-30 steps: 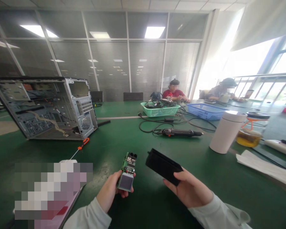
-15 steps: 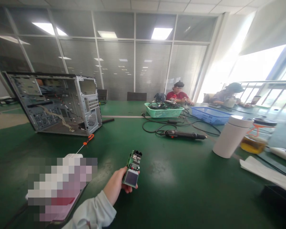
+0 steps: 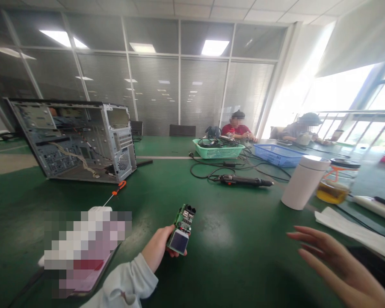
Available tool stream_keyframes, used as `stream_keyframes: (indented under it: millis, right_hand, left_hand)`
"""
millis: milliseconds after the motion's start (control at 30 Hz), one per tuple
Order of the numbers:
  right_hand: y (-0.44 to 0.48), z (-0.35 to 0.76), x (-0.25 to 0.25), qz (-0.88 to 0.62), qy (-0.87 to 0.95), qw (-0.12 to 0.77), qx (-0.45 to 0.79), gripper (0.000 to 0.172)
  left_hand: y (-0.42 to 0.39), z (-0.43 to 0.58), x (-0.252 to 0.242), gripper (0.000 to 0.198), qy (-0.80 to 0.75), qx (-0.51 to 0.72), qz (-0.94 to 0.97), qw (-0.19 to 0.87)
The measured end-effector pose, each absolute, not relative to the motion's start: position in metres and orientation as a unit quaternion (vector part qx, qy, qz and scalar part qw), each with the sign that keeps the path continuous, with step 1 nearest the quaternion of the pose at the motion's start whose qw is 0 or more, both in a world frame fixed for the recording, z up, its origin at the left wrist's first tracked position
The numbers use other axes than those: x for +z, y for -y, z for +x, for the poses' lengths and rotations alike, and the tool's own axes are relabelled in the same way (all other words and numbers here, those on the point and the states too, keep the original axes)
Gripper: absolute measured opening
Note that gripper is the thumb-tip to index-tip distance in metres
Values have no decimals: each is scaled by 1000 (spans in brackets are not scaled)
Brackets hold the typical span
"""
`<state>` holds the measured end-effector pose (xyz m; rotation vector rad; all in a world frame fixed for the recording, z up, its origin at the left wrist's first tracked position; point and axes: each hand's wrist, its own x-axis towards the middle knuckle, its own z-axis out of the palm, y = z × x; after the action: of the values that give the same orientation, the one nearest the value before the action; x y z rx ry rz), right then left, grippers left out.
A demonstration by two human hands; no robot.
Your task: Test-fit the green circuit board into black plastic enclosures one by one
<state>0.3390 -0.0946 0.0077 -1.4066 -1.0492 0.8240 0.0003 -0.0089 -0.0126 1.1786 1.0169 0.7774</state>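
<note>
My left hand (image 3: 160, 246) is closed around a small green circuit board (image 3: 185, 222) with a dark square screen at its near end and black and white connectors at its far end. The board is held above the table, tilted towards me. At the lower right, my right hand (image 3: 336, 261) is raised over the table with its fingers stretched out and apart, holding nothing. It is nearest to a white paper sheet (image 3: 349, 229), and a white tumbler (image 3: 304, 182) stands farther back.
An open computer case (image 3: 83, 141) stands at the left, a partly blurred pinkish device (image 3: 90, 273) before it. A black electric screwdriver (image 3: 245, 181), a green basket (image 3: 220, 150) of cables, a blue basket (image 3: 277, 156) and a jar (image 3: 335, 184) are beyond. Two people sit at the back right.
My right hand has come into view from the lower right with fingers spread. The left hand with the circuit board has shifted slightly to the right.
</note>
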Motion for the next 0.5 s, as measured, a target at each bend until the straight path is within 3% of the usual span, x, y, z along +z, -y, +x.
stream_keyframes:
  millis: [100, 233, 500]
  right_hand:
    - [68, 266, 12, -465, 577, 518, 428, 45]
    - [35, 183, 4, -368, 606, 435, 556, 59]
    - [34, 167, -13, -310, 568, 445, 619, 46]
  left_hand:
    - [16, 1, -5, 49, -420, 334, 536, 652]
    - [23, 0, 4, 46, -413, 332, 545, 650]
    - [30, 5, 11, 36, -397, 299, 627, 599]
